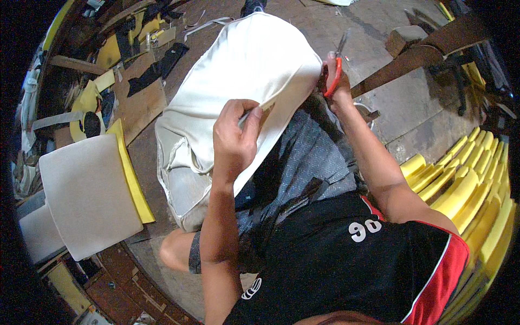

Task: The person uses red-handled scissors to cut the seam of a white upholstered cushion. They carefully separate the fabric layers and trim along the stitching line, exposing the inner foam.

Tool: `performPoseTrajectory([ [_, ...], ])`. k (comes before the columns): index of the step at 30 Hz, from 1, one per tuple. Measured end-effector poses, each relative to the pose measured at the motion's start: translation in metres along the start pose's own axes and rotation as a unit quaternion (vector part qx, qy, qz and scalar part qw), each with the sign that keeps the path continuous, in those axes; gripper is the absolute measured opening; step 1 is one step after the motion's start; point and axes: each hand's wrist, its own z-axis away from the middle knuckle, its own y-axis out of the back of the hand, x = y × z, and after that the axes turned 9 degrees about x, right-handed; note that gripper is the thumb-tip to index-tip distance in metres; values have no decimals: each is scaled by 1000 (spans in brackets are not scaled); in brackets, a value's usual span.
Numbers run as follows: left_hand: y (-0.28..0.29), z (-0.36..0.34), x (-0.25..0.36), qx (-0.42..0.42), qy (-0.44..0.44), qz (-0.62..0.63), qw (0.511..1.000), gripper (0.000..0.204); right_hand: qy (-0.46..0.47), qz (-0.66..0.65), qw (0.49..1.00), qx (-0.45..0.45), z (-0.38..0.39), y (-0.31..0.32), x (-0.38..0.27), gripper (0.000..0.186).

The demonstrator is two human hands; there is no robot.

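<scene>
A large cushion-shaped piece in a white fabric cover [265, 51] lies across my lap, reaching away from me. Near its lower left end the cloth bunches up, and a greyish flat panel [187, 187] shows inside the cover's edge. My left hand [235, 135] is closed in a pinch on a fold of the white fabric along the right side. At the cover's far right edge, my right hand [337, 89] holds scissors [338, 67] with red handles, blades pointing up and away from the cloth. Some of the right fingers are hidden behind the handle and the cover.
On the left stands a light grey padded square [89, 195] with yellow foam [130, 173] behind it. Yellow and black scraps [157, 70] litter the floor at the far left. Curved yellow foam pieces [460, 189] are stacked at the right. A brown beam [417, 62] crosses the far right.
</scene>
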Motion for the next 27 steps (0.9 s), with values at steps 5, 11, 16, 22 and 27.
performPoseTrajectory([
  [5,6,26,-48,19,-101,-122,987,26,-49,-59,997,16,30,-19,-1,70],
  [11,5,43,-77,-40,-42,-178,982,68,12,-93,993,-72,37,-37,-24,43],
  [16,23,28,-69,54,-50,-134,988,60,188,-87,970,-132,46,-90,-79,27],
  [22,55,28,-13,157,-36,-82,984,47,280,-164,920,-221,121,-136,-199,31],
  [27,50,73,0,198,-42,-9,979,55,434,-129,879,-151,211,-158,-253,21],
])
